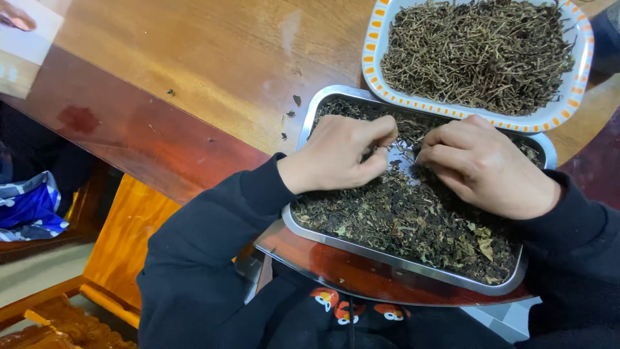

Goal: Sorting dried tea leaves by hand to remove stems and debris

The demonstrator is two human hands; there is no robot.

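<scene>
Hands, left [342,155] and right [484,165], pinch dried leaves [400,220] in metal tray [413,264].

Metal tray [310,229]: on table [194,71], near edge
Leaves [400,220]: in tray
Dish [374,64]: behind tray, touching
Stems [478,52]: in dish

The table [194,77] is wood with a glossy, lacquered finish that throws back light, and the rectangular tray [394,262] on it is smooth, shiny metal with a bright rim. The dried leaves [413,220] in that tray look matt, crumbly and rough, while the dried stems [478,52] in the white dish [374,61] are wiry and dull, the dish itself being smooth and glossy, plastic or glazed, which of the two cannot be told. The sleeves [206,258] are soft, matt black cloth, and the chair [123,245] beside the table is varnished, shiny wood.
</scene>
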